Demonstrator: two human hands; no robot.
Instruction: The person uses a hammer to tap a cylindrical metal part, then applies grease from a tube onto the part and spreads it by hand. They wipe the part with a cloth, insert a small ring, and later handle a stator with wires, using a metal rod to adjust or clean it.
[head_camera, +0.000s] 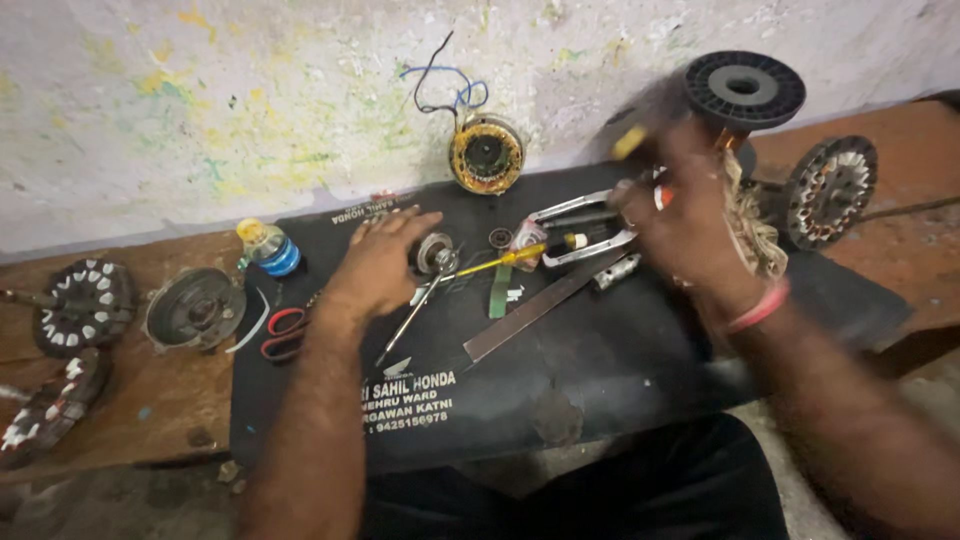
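the left hand lies palm down on the black mat, fingers spread and released, holding nothing. its fingertips rest just beside a small round bearing on a shaft; the shaft runs from there down and to the left across the mat, past the thumb side of the hand. the bearing sits at the fingertips, touching or nearly so (i cannot tell which).

the right hand is raised above the mat's right part and blurred. its fingers are curled around something with a yellow end sticking up from the fist, but the blur hides what it is and how tight the grasp is. below the hand lies a metal puller with two arms, and a yellow-handled screwdriver points toward it from the left. a flat steel strip lies slantwise under both.

further off on the worktop: a wound stator with loose wires against the wall, a black spool of copper wire, a bare stator at right, a small blue bottle, red-handled scissors, a round cover, and two more stators at far left.
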